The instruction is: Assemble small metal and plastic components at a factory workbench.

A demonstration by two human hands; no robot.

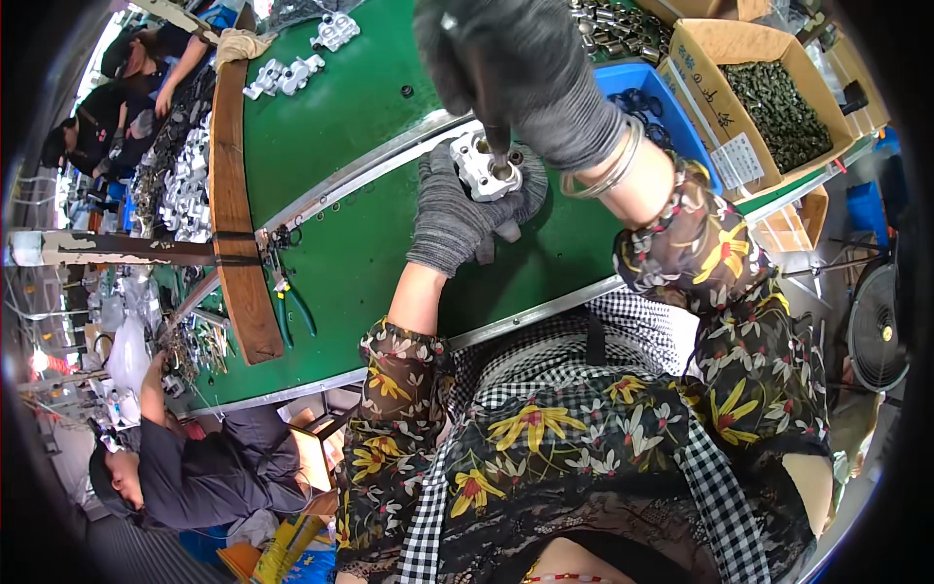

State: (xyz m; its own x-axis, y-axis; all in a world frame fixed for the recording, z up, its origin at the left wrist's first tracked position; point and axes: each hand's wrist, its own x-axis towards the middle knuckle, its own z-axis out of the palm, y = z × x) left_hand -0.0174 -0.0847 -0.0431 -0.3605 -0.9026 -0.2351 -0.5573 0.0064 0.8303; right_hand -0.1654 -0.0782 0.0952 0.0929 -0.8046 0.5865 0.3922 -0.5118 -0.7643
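My left hand (455,216), in a grey knit glove, is closed around a silver metal casting (484,167) with round bores, held just above the green tabletop (365,282). Over it is my right hand (520,73), in a darker glove and partly blurred. Its fingers are bent, and a dark tip below them reaches into one of the casting's bores. Whether that tip is a fingertip or a tool I cannot make out.
A blue bin (664,105) of black rings and a cardboard box (702,97) of small dark parts stand right. Metal cylinders (623,31) lie beyond. Left are a wooden bar (233,195), green-handled pliers (282,297) and more castings (284,78). A metal rail (336,180) crosses the table.
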